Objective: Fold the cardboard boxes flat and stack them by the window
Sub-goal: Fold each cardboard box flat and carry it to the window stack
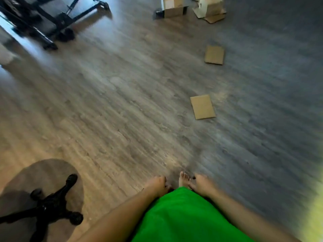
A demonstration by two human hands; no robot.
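Two flat cardboard pieces lie on the wood floor: one (202,106) in the middle right, another (214,55) farther off. At the top edge stand an upright cardboard box (173,7) and a second, partly collapsed box (210,9) with loose flaps. My left hand (157,186) and my right hand (202,185) hang low at the bottom of the blurred head view, on either side of my green garment (183,215). Their fingers look loosely curled and neither holds anything. Both hands are far from the cardboard.
A black chair base with castors (50,208) stands on a round mat at the bottom left. Black metal frame legs with wheels (52,20) fill the top left. A bare foot (183,179) shows between my hands. Bright light falls along the left edge.
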